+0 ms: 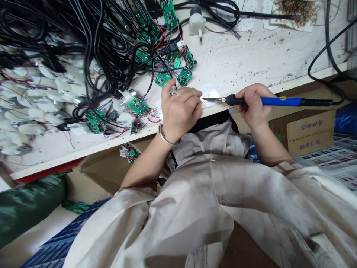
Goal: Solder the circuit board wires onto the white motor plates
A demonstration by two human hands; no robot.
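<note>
My right hand point(255, 106) grips a blue and black soldering iron point(280, 101), held level with its tip pointing left. The tip meets or almost meets the fingertips of my left hand point(181, 111), above a white disc-like board point(211, 93) at the bench's front edge. My left fingers are curled and pressed together, and whatever they pinch is hidden; the little finger sticks up. Just beyond this hand lie green circuit boards point(184, 75) with red and blue wires. Another green board point(138, 107) rests to its left.
Black cables point(108, 48) pile up at the left, beside many whitish plastic pump-like parts point(33, 108). A single such part point(197, 23) stands at the back. Brown granules point(295, 11) lie on white sheets at the far right. The iron's cord point(315, 67) loops at right, above a cardboard box point(309, 130).
</note>
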